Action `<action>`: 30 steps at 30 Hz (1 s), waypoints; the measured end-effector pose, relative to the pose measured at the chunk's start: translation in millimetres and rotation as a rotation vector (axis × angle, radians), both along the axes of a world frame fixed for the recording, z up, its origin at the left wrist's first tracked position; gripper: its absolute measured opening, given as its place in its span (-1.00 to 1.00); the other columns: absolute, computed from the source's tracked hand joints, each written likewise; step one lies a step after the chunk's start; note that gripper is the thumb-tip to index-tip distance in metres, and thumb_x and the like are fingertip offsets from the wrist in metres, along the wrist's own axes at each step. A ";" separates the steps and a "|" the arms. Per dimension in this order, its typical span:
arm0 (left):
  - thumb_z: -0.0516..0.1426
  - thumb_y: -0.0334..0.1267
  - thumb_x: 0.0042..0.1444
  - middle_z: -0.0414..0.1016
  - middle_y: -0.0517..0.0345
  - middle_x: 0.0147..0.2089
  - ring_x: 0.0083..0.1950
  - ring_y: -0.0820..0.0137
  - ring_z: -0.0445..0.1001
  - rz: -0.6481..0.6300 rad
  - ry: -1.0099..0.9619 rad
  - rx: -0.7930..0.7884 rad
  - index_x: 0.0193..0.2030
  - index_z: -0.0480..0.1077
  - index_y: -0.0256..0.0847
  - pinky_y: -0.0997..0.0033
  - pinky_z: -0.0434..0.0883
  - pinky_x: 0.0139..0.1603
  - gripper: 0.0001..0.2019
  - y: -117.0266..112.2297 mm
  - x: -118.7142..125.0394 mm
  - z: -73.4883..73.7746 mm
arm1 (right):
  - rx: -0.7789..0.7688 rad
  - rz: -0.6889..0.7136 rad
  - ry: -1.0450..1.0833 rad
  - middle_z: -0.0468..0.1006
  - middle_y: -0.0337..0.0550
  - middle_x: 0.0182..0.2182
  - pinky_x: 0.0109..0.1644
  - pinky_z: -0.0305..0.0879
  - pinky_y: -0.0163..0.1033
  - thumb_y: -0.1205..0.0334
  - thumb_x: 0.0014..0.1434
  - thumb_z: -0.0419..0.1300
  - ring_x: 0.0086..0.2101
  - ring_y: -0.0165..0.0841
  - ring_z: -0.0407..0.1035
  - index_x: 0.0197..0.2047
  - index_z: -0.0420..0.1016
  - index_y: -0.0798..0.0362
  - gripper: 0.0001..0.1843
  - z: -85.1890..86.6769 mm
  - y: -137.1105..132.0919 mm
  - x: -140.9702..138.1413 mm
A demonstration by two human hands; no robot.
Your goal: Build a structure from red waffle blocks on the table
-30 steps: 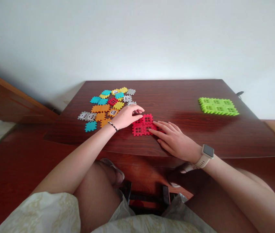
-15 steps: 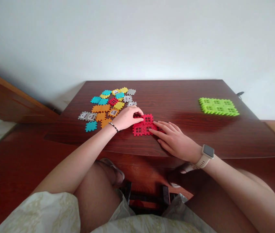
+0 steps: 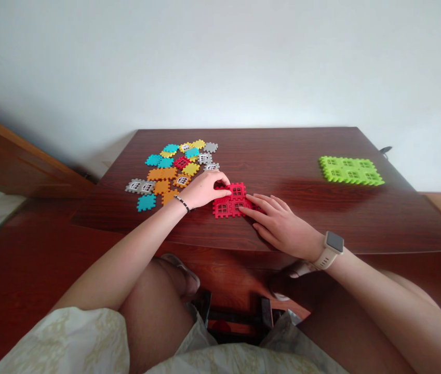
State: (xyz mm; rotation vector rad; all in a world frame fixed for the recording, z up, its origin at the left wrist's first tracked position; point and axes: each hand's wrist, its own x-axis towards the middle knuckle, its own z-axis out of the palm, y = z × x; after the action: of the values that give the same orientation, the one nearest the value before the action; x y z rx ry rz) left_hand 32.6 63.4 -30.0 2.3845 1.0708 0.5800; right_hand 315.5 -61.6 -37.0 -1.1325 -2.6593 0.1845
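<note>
Red interlocking waffle tiles lie joined flat on the dark wooden table, with window cut-outs in them. My left hand curls over their upper left corner, its fingertips on a red tile and hiding part of it. From the right, my right hand lies with fingers spread, and its fingertips touch the right side of the red tiles. To the left of my left hand lies a loose pile of teal, orange, yellow, grey and red tiles.
A joined lime green tile panel lies on the table's right side. A dark cable shows past the table's far right corner. A wooden edge runs along the left, and my knees are below the table's near edge.
My left hand has moved right and down from above the red tiles, and its fingers now curl over their upper left corner. My right hand and the other tiles stay about the same.
</note>
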 end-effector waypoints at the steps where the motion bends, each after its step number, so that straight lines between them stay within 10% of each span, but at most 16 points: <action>1: 0.36 -0.17 0.29 0.69 0.07 -0.01 0.06 0.20 0.60 0.004 0.000 -0.004 -0.12 0.58 -0.14 0.15 0.46 0.23 -0.87 -0.1 0.3 0.0 | -0.001 -0.001 0.000 0.25 0.13 0.57 0.54 0.14 0.40 0.24 0.57 0.04 0.52 0.04 0.15 0.60 0.26 -0.09 -0.40 0.0 0.0 -0.1; 30: 0.40 -0.18 0.24 0.64 0.10 -0.07 0.04 0.19 0.58 -0.009 -0.004 -0.052 -0.18 0.53 -0.12 0.10 0.46 0.22 -0.84 3.4 1.8 -0.8 | -0.001 -0.009 -0.004 0.24 0.11 0.57 0.54 0.14 0.42 0.25 0.57 0.02 0.53 0.03 0.13 0.60 0.27 -0.10 -0.41 -0.1 -0.4 -1.0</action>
State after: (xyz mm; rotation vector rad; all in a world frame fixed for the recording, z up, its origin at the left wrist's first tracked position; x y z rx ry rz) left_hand 34.4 66.8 -30.8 2.3415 1.0595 0.5474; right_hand 314.5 -62.1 -37.1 -1.1467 -2.6571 0.1824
